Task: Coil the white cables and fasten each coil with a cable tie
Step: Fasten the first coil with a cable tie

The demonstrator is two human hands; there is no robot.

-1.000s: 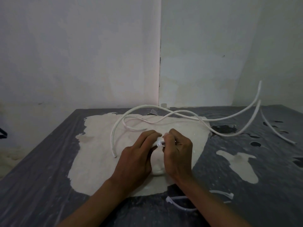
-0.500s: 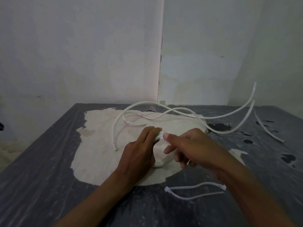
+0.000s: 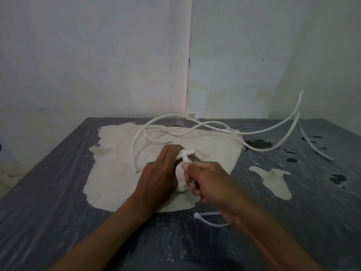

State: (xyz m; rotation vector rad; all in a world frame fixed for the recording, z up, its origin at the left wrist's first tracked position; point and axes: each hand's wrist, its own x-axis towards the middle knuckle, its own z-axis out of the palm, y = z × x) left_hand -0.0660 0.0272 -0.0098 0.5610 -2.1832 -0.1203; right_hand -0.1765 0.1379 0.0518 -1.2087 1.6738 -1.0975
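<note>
Both hands busy at mid-surface, seen from the head camera. Left hand [image 3: 160, 177] curled over a small white cable coil [image 3: 187, 153], pinning it down on the pale worn patch of the surface [image 3: 58, 192]. Right hand [image 3: 207, 180] pinching the tail of a cable tie [image 3: 185, 159] that runs up over the coil, fingers clenched on the strap. Looks like the cinching pull, judged from the taut strap.

Handling, as a guess: light cable, but springy and stiff-jacketed, keen to uncoil, so worth gripping right beside the tie. Thin, slick strap; best pinched close to its head.

Farther back, loose white cables [image 3: 195, 130] sprawling in open arcs across the surface, one end [image 3: 135, 170] resting near the left hand, other ends rearing up at the right toward the wall [image 3: 97, 55]. Not yet coiled. Spare cable tie [image 3: 207, 220] lying by the right wrist, partly hidden under the forearm.
</note>
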